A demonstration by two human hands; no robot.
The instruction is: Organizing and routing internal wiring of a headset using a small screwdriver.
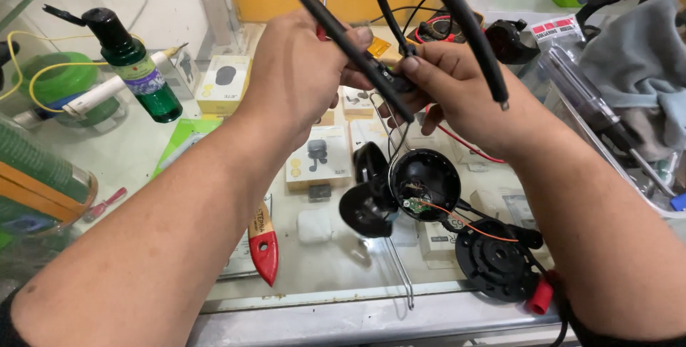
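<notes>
Both my hands pinch the black headband [400, 68] above the opened earcup [424, 182]: left hand [300, 75] and right hand [457, 90] fingers closed on it. Earcup circuit board exposed, speaker plate [493, 261] detached just right of it on the tabletop [143, 154]; reassembly seemingly left.

You are at an electronics repair shop: a glass display counter [143, 154] over boxed earbuds [318, 157], with a soldering iron [100, 93].

A glass worktop [336, 268] with a metal near edge is seen. On it are laid a red-handled tool [264, 247] near the left, a black round cover [495, 260] at the near right, a green bottle [132, 65] far left, and a grey cloth [636, 61] far right.
</notes>
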